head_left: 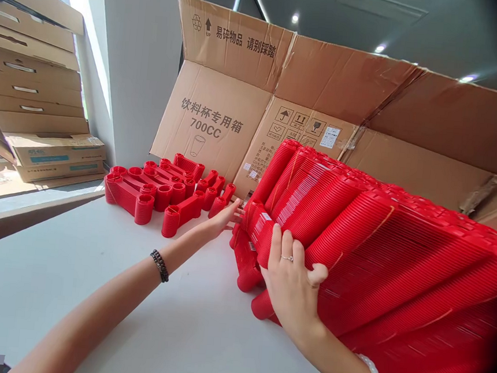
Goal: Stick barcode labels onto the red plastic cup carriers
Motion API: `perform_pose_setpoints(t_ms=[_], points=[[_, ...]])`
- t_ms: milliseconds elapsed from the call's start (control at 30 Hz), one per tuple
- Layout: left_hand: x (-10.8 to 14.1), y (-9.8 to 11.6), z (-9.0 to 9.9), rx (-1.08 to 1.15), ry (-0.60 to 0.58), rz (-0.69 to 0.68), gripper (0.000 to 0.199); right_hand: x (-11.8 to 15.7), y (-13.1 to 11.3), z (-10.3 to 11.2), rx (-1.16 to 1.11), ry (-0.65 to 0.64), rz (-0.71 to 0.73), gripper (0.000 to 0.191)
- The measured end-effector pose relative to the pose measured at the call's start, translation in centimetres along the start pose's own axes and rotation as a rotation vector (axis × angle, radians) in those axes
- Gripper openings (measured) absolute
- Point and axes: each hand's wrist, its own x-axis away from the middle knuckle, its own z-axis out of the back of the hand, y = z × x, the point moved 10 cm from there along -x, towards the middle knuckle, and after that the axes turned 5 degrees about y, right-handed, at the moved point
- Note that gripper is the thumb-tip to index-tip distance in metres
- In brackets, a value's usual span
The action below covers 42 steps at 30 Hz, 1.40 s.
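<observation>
Red ribbed bundles, tied with thin orange bands, form a large stack (pixel 388 280) on the right of the white table. My right hand (pixel 293 272), with a ring, lies with spread fingers against a short red bundle (pixel 261 228) at the stack's left end. On the other side of that bundle is my left hand (pixel 227 218), fingers apart, its fingertips near the bundle's left edge; whether they touch is unclear. Below, another red bundle (pixel 246 262) leans at the stack's foot. Farther left, several smaller red stacks (pixel 157 187) stand in a group.
An opened cardboard box (pixel 221 97) stands upright behind the red bundles, its flaps raised. Flat cartons (pixel 28 68) are piled by the window at the far left. The white table (pixel 71 269) spreads beneath my arms. A grey pillar rises behind it.
</observation>
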Motion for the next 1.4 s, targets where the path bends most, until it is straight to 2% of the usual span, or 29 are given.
perform_pose_setpoints(t_ms=[133,400,600,833,1033,1400], points=[[0.0,0.0,0.0,-0.008,0.003,-0.018,0.05,0.1,-0.2,-0.3,0.018,-0.013,0.006,0.056],[-0.3,-0.3,-0.3,-0.061,-0.092,-0.107,0.061,-0.2,0.0,-0.8,0.008,-0.069,-0.016,0.059],[-0.6,-0.8,-0.7,-0.068,-0.087,-0.047,0.058,-0.1,-0.3,-0.5,0.082,-0.053,0.014,0.057],[0.5,0.0,-0.8,-0.175,-0.021,-0.017,0.056,0.1,-0.4,-0.7,0.102,-0.123,0.033,0.059],[0.2,0.7,-0.3,-0.296,0.047,-0.094,0.059,0.3,-0.3,-1.0,0.06,-0.204,0.027,0.062],[0.4,1.2,-0.4,-0.33,0.078,-0.112,0.061,0.9,-0.5,-0.9,0.053,-0.175,0.027,0.062]])
